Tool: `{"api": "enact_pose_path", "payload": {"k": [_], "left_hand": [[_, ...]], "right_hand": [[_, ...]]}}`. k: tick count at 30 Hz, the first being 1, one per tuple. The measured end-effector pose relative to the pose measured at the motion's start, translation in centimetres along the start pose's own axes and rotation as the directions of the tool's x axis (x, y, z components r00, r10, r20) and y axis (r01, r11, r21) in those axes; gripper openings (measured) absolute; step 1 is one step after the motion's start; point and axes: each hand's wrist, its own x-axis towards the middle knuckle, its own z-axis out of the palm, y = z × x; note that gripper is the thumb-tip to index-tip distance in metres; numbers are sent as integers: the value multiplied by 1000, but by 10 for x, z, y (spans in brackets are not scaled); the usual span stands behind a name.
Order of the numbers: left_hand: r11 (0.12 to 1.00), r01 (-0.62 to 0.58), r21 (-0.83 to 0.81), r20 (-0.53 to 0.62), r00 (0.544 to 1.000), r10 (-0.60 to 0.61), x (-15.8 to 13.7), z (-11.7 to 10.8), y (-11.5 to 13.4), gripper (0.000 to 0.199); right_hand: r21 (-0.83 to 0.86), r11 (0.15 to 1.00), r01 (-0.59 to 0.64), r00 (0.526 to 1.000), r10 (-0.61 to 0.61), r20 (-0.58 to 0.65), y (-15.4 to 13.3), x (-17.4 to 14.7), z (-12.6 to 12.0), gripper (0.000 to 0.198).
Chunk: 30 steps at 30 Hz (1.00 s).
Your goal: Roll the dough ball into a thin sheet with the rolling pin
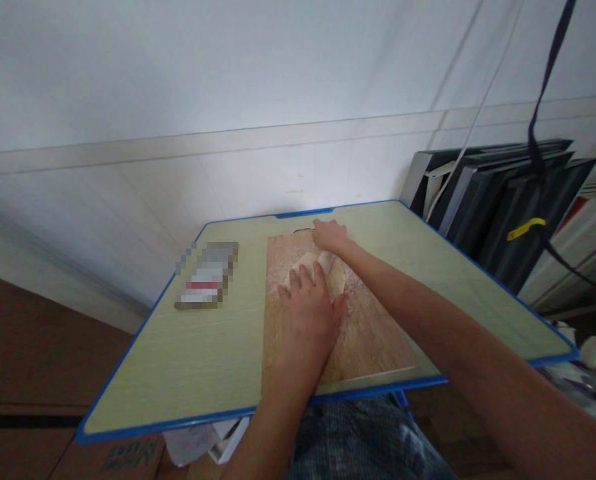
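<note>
Left of wooden board (pixel 378 350): room to pass over desk (pixel 218 373), up to pixelated flat item (pixel 211 277). Right of board: desk surface spanned by right forearm (pixel 418 300). Board's middle: blocked by left hand (pixel 305 303); far edge: right hand (pixel 329 235). Beyond board: wall (pixel 258 177) limits reach.

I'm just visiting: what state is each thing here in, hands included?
Left hand: palm down, fingers spread on the dough.
Right hand: at the board's far edge, fingers bent; grip unclear.
Pale dough: flattened, partly covered.
Wooden board: lying flat, dusted with white powder.
Pixelated item: lying on the table, details hidden.
Table: standing by the wall.
Dark strap: hanging.
</note>
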Motion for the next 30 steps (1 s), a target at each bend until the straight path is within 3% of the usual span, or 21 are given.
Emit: {"api": "enact_pose_path", "payload": {"k": [5, 10, 14, 20, 24, 30], "left_hand": [[1000, -3, -11, 23, 1000, 4, 1, -5, -4, 51], [996, 57, 64, -31, 998, -55, -1, 5, 16, 64], [996, 40, 81, -52, 998, -36, -2, 9, 25, 67], [997, -63, -50, -19, 998, 62, 0, 4, -4, 61], [992, -71, -104, -41, 997, 67, 2, 10, -19, 62], [1000, -21, 23, -78, 997, 22, -3, 8, 8, 60]], "right_hand": [[-6, 1000, 20, 1000, -20, -4, -14, 1, -2, 38], [-22, 999, 38, 999, -37, 39, 1, -1, -2, 39], [-33, 999, 39, 998, -37, 56, 11, 0, -2, 42], [-35, 999, 32, 999, -30, 44, -9, 0, -3, 38], [-35, 999, 37, 999, -36, 39, -20, 1, -4, 35], [-37, 995, 92, 994, -89, 68, 0, 2, -2, 36]]}}
